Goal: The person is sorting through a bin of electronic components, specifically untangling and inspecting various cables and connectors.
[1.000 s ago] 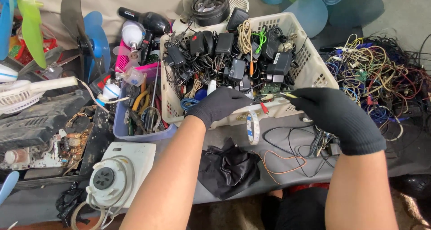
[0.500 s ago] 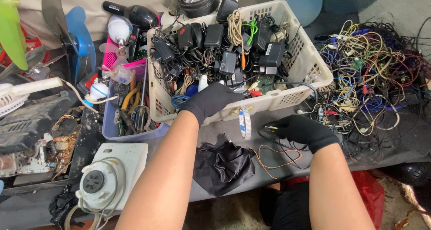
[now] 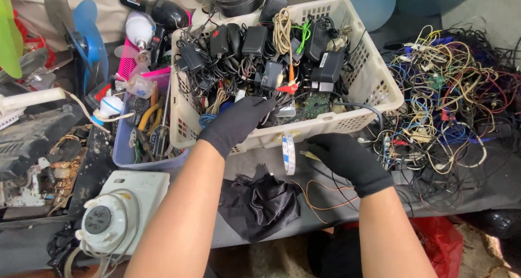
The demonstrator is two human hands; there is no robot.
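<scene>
Covering the grey desk (image 3: 271,164), a white basket (image 3: 374,77) of adapters sits mid-desk; the left hand (image 3: 236,123) rests spread inside, the right hand (image 3: 347,158) pinches a thin wire (image 3: 325,194) near the front edge, tangled cables (image 3: 450,93) at the right.

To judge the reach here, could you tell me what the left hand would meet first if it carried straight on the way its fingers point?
Probably the black power adapters piled in the white basket; the left hand already reaches over its front rim, though depth is unclear.
</scene>
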